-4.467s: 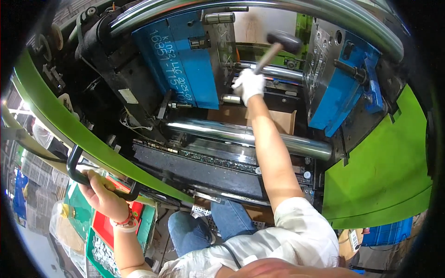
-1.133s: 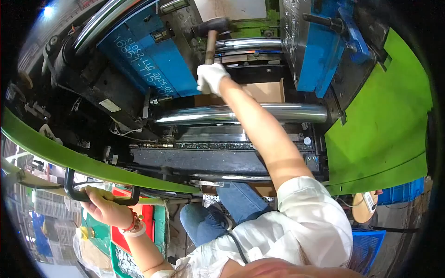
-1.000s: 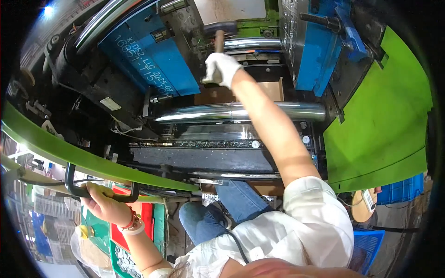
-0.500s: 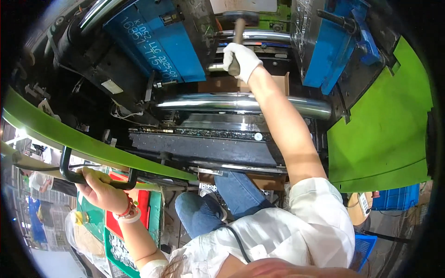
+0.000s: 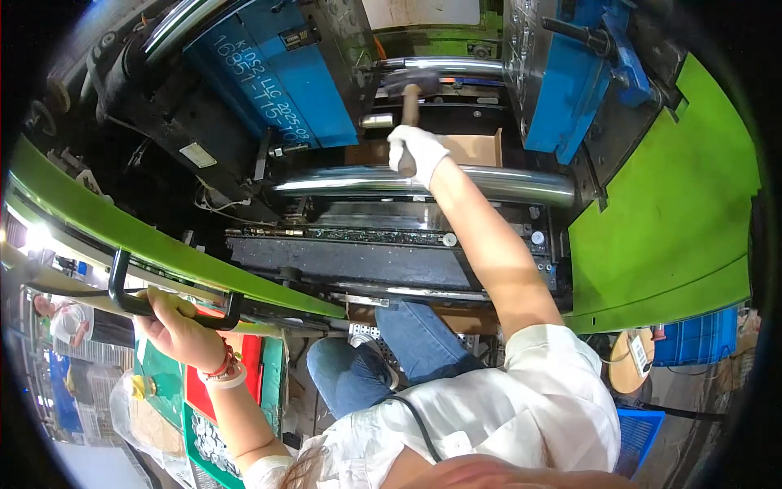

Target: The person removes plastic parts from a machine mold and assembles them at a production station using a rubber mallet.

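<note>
My right hand (image 5: 421,152), in a white glove, is closed around the wooden handle of a mallet (image 5: 411,91). The dark mallet head is smeared by motion and points away from me. It hangs in the gap between two blue mold halves, the left one (image 5: 281,77) and the right one (image 5: 570,81). Below the glove runs a thick polished bar (image 5: 505,186). My bare left hand (image 5: 181,330), with a red string and pale bracelet at its wrist, grips a black door handle (image 5: 122,285) on the green machine door (image 5: 106,220).
A cardboard box (image 5: 476,150) sits under the gap. On the right stands a green panel (image 5: 660,220), with a blue crate (image 5: 694,338) below it. A red tray (image 5: 208,391) and a green bin (image 5: 213,456) of small pale parts are at lower left. A person (image 5: 72,322) stands beyond the door.
My right hand and the mallet have come back toward me and a little left, lower in the gap. My left hand keeps its grip on the door handle. The view has shifted slightly.
</note>
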`<state>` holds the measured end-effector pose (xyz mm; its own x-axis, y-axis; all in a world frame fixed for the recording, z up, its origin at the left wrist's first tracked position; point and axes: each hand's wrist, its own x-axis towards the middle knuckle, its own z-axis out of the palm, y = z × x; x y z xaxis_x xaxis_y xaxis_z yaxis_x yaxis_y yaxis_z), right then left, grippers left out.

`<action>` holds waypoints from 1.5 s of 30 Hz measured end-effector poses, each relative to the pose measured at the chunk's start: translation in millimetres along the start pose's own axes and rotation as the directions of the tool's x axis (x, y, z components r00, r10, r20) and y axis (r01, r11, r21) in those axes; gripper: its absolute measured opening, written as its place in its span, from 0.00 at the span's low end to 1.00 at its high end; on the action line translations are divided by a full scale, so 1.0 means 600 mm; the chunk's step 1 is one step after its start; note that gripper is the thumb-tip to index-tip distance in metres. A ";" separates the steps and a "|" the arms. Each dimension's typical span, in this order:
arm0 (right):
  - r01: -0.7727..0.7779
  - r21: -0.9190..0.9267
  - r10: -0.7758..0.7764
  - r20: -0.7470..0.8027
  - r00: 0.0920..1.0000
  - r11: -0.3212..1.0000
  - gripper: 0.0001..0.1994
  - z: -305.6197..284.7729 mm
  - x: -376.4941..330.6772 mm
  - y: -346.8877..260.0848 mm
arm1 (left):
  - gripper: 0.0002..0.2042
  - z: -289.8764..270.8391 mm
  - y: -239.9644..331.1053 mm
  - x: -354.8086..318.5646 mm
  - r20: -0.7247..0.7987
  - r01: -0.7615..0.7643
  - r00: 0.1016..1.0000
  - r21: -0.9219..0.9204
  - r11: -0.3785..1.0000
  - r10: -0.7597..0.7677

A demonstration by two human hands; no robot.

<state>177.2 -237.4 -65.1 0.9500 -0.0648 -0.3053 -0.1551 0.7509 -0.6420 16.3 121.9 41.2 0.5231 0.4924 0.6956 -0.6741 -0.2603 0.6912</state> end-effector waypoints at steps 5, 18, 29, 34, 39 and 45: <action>0.185 0.045 -0.174 -0.182 0.968 0.982 0.05 0.007 0.004 -0.018 | 0.07 0.009 0.000 -0.003 -0.051 -0.024 0.998 0.000 1.000 0.024; 0.377 0.032 -0.370 -0.129 0.920 0.926 0.04 0.017 0.066 -0.075 | 0.10 0.015 -0.001 -0.003 -0.061 -0.025 0.998 0.007 1.000 0.026; 0.143 0.032 -0.144 0.031 0.989 0.989 0.05 0.003 0.125 -0.064 | 0.11 0.009 -0.002 -0.006 -0.073 -0.003 0.997 0.027 1.000 0.005; 0.263 0.091 -0.241 -0.197 0.950 0.961 0.03 0.040 0.114 -0.087 | 0.11 0.015 -0.004 -0.007 -0.085 -0.017 0.996 0.034 0.999 0.020; 0.080 -0.042 -0.073 0.140 0.987 0.996 0.05 0.040 0.136 -0.038 | 0.10 0.004 -0.015 -0.004 -0.054 -0.066 0.996 -0.002 0.998 0.065; 0.101 -0.184 -0.096 0.036 0.995 0.978 0.06 0.029 -0.066 0.030 | 0.08 -0.013 -0.008 0.003 0.034 -0.011 0.999 -0.017 1.000 0.012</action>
<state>141.7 -209.7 -52.4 0.9697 -0.1128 -0.2168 -0.1055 0.6067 -0.7879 16.8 130.4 37.7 0.5328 0.4606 0.7099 -0.6887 -0.2514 0.6801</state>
